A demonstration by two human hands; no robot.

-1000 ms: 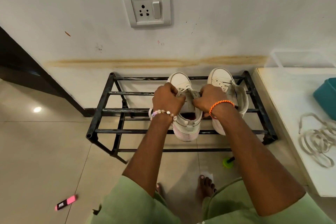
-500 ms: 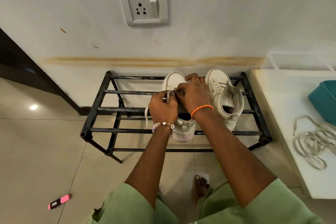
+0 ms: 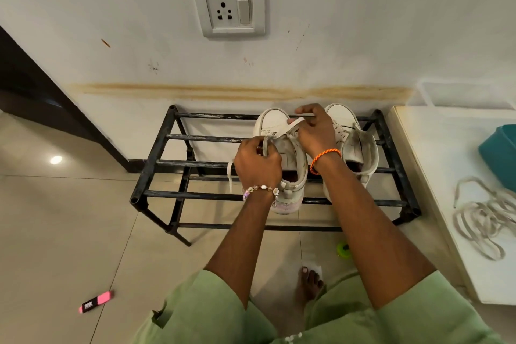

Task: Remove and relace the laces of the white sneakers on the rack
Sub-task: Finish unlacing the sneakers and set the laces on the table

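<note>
Two white sneakers stand side by side on a black metal rack [image 3: 156,165], toes toward the wall. My left hand [image 3: 258,162] grips the left edge of the left sneaker [image 3: 272,123] at its eyelet flap. My right hand [image 3: 315,131] pinches a flat white lace [image 3: 290,126] that runs from the left sneaker's eyelets up across its toe. A loose end of the lace [image 3: 230,176] hangs down beside my left wrist. The right sneaker [image 3: 360,145] has no lace in it, and its tongue is open.
A pile of loose white laces [image 3: 485,218] lies on a white table [image 3: 435,176] to the right, beside a teal tub [image 3: 499,153]. On the floor lie a pink marker [image 3: 96,301] and a green cap [image 3: 344,249]. My bare foot [image 3: 308,281] stands below the rack.
My right hand has risen toward the toe of the left sneaker, drawing the lace out longer. My left hand has stayed at the sneaker's left edge.
</note>
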